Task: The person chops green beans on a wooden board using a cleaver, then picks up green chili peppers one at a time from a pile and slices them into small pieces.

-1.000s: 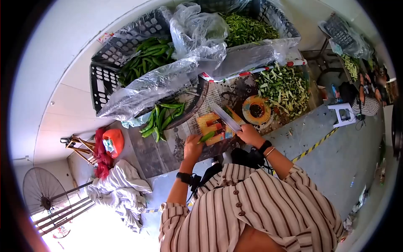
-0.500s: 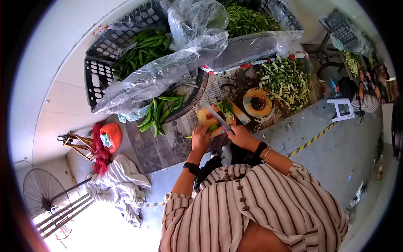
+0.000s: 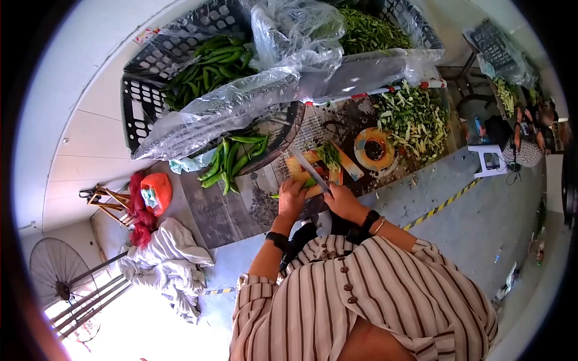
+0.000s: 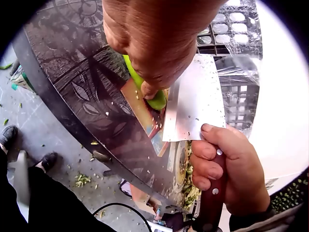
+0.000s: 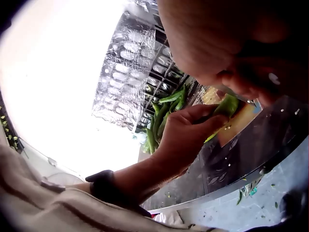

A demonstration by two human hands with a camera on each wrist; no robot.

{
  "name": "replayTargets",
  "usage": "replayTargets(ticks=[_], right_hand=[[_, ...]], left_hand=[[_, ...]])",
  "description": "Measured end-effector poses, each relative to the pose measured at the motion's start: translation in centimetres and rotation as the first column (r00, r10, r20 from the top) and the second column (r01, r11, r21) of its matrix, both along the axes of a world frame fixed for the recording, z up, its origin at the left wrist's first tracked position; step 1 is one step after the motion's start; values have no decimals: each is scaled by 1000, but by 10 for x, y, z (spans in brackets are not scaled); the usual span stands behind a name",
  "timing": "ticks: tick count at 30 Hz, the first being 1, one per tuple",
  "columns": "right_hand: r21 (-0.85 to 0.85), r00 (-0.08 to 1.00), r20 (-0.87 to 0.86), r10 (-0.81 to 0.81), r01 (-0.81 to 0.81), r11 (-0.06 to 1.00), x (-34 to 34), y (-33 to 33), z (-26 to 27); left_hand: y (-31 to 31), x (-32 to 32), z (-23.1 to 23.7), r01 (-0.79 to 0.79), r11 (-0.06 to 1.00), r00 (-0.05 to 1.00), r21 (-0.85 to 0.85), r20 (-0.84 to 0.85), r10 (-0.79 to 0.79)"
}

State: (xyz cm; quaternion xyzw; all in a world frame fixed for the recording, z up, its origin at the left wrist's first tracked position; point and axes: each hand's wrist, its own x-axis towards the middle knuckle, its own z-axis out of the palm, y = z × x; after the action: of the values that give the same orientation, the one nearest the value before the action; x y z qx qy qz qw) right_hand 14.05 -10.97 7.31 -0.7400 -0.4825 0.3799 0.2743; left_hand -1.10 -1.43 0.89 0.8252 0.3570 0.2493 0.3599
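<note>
On the patterned table, my left hand (image 3: 292, 197) holds a long green pepper (image 4: 133, 73) down, fingertips close to its cut end. My right hand (image 3: 346, 204) grips the dark wooden handle (image 4: 212, 188) of a cleaver (image 4: 195, 101). Its broad blade stands right beside the pepper's end, thumb against the blade's base. Just past the blade lies a small heap of cut pepper pieces (image 3: 329, 155). Several whole green peppers (image 3: 227, 163) lie to the left of my hands. In the right wrist view, my right hand hides most of the cleaver.
At the back of the table, a plastic-lined black crate (image 3: 141, 117) holds whole peppers; cut ones (image 3: 374, 33) fill the lined container on its right. A pile of chopped pepper (image 3: 412, 123) lies near the table's right end. A white stool (image 3: 487, 161) and another person are farther right.
My left hand has brought the pepper rightward to the cleaver, and the cleaver has tilted and drawn closer. Over the last half second both hands stay nearly in place.
</note>
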Motion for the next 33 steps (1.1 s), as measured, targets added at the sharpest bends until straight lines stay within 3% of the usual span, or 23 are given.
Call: replayTargets(ticks=[3,5,14,21,23,24,26,29,32,33], right_hand=[[-74,1000,-25,16,-18,997,-4,4,3],[-110,998,59,37,-31,993,-8,6,7],[-95,979,130,156,-144,985,-6,19,-10],[-118,977,162,136,-118,986,-14,29,-6],[-189,988,137,72,-45,981,-14,38,-12],[-183,986,144,79,-52,982,-11,43,-16],[-10,988,154,28,-27,1000,-13,48,-24],[-1,991,136,-1,1,1000,-4,49,-38],[36,989,146,-38,33,999,5,43,-33],[70,997,37,-64,61,996,9,39,-28]], left_hand=[[-1,-1,-3,-5,1000,1000,-7,7,5],[0,0,-4,-2,1000,1000,-17,14,2],[-2,0,-1,-6,999,999,-33,-34,5],[-3,0,1,-2,1000,1000,0,2,2],[-2,2,2,7,1000,1000,20,-6,-7],[-1,3,1,22,999,1000,25,0,-22],[-4,-1,1,45,999,999,31,-7,-45],[2,0,4,31,998,998,58,51,-34],[10,-6,12,6,1000,998,10,-61,-5],[14,-8,12,-88,995,990,38,-105,91]])
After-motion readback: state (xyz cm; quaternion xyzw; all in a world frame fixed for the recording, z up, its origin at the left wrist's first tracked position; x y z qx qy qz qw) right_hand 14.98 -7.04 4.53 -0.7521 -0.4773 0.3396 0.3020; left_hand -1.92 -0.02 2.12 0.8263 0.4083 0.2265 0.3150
